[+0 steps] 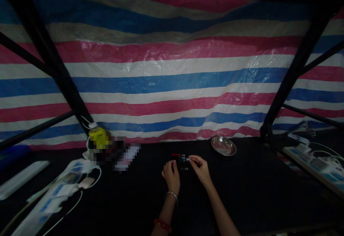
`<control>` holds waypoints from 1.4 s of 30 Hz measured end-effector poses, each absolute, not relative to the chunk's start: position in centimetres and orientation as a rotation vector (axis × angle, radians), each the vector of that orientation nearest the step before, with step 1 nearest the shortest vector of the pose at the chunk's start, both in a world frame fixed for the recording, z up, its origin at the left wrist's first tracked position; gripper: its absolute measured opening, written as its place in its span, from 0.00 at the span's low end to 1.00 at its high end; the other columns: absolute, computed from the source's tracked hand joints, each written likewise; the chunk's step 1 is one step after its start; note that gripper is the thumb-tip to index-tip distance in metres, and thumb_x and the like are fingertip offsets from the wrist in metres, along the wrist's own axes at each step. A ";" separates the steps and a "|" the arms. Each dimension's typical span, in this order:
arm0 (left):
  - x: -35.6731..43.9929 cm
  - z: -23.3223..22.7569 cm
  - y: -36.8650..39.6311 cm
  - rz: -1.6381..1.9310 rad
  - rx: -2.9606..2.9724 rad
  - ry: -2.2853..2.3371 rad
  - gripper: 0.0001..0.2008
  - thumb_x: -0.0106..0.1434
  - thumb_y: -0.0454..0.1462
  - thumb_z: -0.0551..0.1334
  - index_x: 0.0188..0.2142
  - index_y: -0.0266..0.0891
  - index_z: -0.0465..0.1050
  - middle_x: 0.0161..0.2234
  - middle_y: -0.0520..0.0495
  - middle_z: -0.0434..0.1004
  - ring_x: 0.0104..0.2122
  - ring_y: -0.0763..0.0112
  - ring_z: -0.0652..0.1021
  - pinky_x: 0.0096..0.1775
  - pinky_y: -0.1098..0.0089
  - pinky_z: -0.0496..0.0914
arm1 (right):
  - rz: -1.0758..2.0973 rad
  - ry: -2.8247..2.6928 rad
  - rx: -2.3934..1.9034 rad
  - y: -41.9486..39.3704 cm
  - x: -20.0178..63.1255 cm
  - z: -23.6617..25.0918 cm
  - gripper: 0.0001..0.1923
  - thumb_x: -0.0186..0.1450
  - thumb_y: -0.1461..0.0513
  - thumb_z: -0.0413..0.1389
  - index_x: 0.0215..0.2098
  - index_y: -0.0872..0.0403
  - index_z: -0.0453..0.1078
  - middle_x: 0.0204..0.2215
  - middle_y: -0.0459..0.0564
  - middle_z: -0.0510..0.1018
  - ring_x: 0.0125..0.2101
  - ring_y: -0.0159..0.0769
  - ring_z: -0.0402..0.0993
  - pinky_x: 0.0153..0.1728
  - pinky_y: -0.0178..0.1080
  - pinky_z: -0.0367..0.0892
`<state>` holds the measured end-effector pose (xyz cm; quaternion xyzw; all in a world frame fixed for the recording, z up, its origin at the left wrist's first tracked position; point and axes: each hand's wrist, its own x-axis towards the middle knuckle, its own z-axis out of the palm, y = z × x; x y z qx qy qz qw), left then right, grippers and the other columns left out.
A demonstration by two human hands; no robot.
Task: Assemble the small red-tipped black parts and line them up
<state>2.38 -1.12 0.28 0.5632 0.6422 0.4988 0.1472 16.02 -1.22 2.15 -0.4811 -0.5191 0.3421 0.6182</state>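
Right hand point(200, 168) fingers pinch small indistinct part point(185, 159).

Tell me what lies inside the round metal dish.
The metal dish on the dark table looks bare inside, only shiny metal showing. Its near rim hides part of the bottom, and the dim light could conceal something small.

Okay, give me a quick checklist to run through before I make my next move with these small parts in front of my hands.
1. Right hand pinches a small pale piece at its fingertips: ok.
2. Left hand is free, fingers curled, beside the small dark part: ok; whether it touches anything, cannot tell.
3. Red-tipped tool lies on the black table just beyond both hands, within easy reach: ok.
4. Metal dish sits apart to the right, upright; its contents: cannot tell.
5. Light on the work area is dim, small parts hard to make out: not ok.
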 end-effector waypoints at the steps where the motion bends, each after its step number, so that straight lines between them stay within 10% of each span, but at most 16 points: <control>1: 2.0 0.3 -0.9 1.430 1.662 1.824 0.15 0.64 0.42 0.47 0.34 0.40 0.69 0.35 0.45 0.74 0.40 0.62 0.72 0.44 0.60 0.61 | 0.806 -1.192 -1.103 -1.2 16.0 1.8 0.16 0.56 0.53 0.59 0.36 0.54 0.75 0.32 0.53 0.79 0.34 0.41 0.76 0.37 0.41 0.69; 29: 1.4 1.0 -0.5 0.999 1.632 2.147 0.09 0.63 0.35 0.51 0.37 0.39 0.70 0.35 0.45 0.72 0.41 0.62 0.70 0.43 0.61 0.59 | 0.195 -1.584 -1.603 -0.6 16.2 -2.0 0.08 0.57 0.56 0.58 0.35 0.42 0.77 0.35 0.51 0.73 0.41 0.43 0.65 0.41 0.43 0.61; 42: 2.1 1.3 -0.9 1.092 1.858 2.063 0.12 0.65 0.37 0.48 0.39 0.38 0.70 0.39 0.42 0.70 0.41 0.62 0.70 0.42 0.63 0.63 | 0.088 -1.046 -1.620 -0.9 19.1 -2.6 0.15 0.60 0.58 0.49 0.38 0.54 0.75 0.35 0.54 0.72 0.40 0.43 0.64 0.42 0.42 0.59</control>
